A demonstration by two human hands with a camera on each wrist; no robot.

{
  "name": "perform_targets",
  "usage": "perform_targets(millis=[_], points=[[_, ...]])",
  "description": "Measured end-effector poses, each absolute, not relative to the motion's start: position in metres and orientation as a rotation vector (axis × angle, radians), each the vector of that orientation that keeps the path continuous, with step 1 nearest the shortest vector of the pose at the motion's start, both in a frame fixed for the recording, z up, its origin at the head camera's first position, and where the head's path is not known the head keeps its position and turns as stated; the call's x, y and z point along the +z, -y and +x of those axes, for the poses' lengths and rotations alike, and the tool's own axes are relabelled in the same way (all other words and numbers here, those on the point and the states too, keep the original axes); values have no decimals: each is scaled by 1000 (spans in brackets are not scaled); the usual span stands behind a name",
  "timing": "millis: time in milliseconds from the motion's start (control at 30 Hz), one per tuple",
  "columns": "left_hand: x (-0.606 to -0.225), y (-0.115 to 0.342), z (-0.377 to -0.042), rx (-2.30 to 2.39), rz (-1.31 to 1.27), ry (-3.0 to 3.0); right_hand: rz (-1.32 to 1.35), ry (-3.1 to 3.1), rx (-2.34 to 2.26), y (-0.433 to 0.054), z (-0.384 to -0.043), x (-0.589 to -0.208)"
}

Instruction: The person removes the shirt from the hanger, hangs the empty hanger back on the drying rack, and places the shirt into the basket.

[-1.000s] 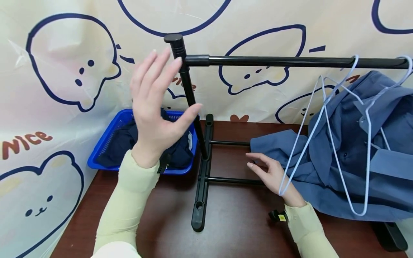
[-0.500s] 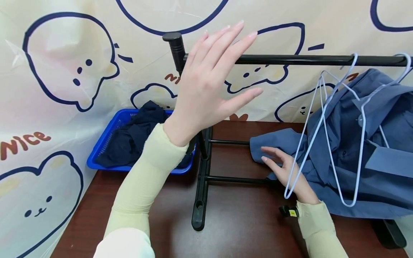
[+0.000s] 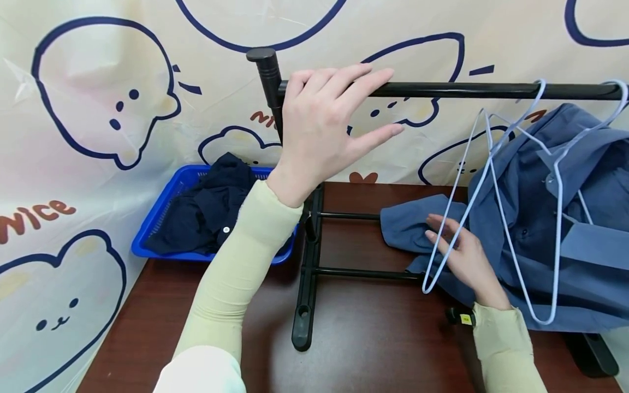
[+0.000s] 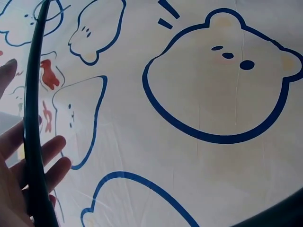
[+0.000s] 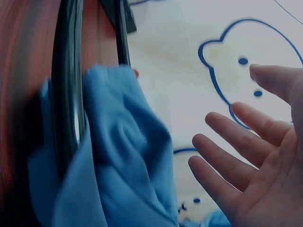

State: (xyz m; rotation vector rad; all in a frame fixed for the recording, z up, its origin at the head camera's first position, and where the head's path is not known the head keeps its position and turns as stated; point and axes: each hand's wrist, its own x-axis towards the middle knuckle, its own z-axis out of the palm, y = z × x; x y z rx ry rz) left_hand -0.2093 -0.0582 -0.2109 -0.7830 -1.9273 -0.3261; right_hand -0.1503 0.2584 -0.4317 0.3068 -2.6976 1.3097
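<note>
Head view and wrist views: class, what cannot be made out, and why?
Head view: part of the rail, covered by the left hand.
Head view: the far right of the grey-blue garment, cut off by the edge.
Head view: some dark cloth in the blue basket, behind the left sleeve.
Head view: any writing on the yellow label, too small.
Right wrist view: rest of the right hand, past the right edge.

top bar [image 3: 452,90]: i have room between my left hand [image 3: 319,125] and the nearest hanger [image 3: 464,218].
right side: hanger's lower loop crosses before my right hand [image 3: 470,262], blue garment [image 3: 521,273] behind.
table [image 3: 373,327]: passable along the front.
</note>
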Motion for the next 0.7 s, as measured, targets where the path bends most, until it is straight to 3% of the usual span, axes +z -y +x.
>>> perform_targets(millis=[700], points=[[-212, 51, -214, -386, -728, 1835, 13, 2477, 1203, -327, -120, -395]])
